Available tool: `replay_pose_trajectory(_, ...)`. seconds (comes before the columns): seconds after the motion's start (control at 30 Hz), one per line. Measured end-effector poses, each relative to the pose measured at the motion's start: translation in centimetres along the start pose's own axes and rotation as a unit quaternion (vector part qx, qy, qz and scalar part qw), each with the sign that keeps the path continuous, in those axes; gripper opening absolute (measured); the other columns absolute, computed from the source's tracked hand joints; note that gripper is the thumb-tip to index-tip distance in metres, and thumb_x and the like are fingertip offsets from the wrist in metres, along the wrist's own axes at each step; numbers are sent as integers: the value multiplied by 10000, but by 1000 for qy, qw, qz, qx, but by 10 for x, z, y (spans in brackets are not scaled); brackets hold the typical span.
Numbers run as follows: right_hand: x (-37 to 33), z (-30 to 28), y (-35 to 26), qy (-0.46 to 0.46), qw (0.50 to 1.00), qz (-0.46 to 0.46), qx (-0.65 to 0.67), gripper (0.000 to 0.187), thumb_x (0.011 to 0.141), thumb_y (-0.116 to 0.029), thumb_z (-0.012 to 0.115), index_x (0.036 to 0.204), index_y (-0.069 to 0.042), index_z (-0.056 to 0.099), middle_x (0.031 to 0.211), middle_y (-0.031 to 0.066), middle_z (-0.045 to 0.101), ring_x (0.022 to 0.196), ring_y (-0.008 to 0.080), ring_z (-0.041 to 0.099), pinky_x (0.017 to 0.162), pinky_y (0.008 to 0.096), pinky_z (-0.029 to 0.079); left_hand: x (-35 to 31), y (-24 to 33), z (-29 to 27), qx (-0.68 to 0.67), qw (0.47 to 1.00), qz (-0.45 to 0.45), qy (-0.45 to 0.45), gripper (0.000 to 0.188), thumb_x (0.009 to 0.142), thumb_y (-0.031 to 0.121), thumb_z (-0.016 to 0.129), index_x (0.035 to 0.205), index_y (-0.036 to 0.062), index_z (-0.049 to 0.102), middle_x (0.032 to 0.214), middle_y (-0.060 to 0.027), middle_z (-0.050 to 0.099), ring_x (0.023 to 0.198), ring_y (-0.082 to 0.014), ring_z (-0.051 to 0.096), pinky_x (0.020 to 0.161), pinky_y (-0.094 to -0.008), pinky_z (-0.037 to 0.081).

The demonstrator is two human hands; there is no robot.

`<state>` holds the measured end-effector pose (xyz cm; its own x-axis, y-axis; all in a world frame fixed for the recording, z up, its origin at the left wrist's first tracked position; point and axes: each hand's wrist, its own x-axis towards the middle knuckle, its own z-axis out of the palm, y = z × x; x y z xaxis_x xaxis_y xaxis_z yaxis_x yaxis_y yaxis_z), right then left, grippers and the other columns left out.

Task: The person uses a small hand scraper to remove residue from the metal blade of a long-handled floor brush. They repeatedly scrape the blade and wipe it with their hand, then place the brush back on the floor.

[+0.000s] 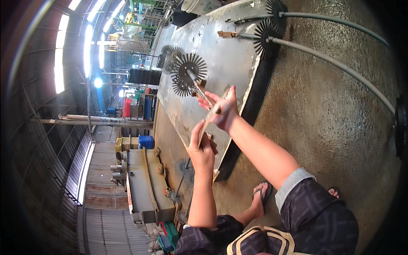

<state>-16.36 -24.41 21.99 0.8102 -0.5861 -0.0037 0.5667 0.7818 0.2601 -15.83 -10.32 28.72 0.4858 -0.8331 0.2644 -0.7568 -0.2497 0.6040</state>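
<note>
Over the near side of a grey metal-topped table (231, 51), both of my hands are on one long, thin, pale strip, blurred by motion; its exact kind does not show. My left hand (203, 146) is closed around the lower end of the pale strip (209, 115). My right hand (224, 111) holds its upper part between thumb and palm, its other fingers partly spread. Just beyond my right fingers, a dark slotted disc (189, 73) stands on a rod with brownish blocks at its near end.
More slotted discs (265, 38) on long curved rods lean at the table's right edge. Smaller discs (168, 63) stand at the far side. On the left are a large grey tank (146, 182) and a blue drum (145, 142). The brown floor (331, 97) looks wet.
</note>
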Motion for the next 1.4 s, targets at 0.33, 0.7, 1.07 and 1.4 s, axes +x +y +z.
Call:
replay_pose_trajectory(0.33, -8, -2, 1, 33, 999, 15, -7, 1061, 746, -846, 50, 1404, -57, 314, 1287, 178, 507, 1294, 265, 353, 1036, 656, -41, 1, -10, -4, -18, 999, -27, 21, 341, 921, -29, 421, 1218, 92, 535, 596, -4, 512, 453, -68, 460, 396, -230, 364)
replay_pose_trajectory(0.7, -6, -7, 1, 12, 1000, 6, -13, 1119, 703, -878, 53, 1424, -47, 253, 1299, 185, 498, 1291, 294, 356, 1038, 664, -45, -5, -20, 8, -20, 1000, 9, -18, 368, 902, -66, 416, 1207, 94, 546, 776, -21, 535, 466, -79, 479, 388, -233, 382)
replay_pose_trajectory(1.07, -7, -1, -10, 8, 1000, -11, 10, 1090, 724, -868, 89, 1428, -51, 244, 1277, 196, 514, 1189, 277, 470, 1045, 643, -27, 6, -4, 18, -25, 999, 8, -21, 353, 905, -65, 418, 1195, 87, 553, 730, -16, 541, 463, -67, 467, 390, -232, 363)
replay_pose_trajectory(1.4, -7, -6, -10, 5, 1000, 5, 21, 1093, 719, -870, 94, 1428, -51, 238, 1285, 201, 494, 1229, 303, 454, 1040, 661, -55, 3, -12, 19, -2, 1000, 25, -14, 332, 915, -39, 428, 1204, 80, 542, 672, 1, 496, 478, -75, 469, 390, -235, 364)
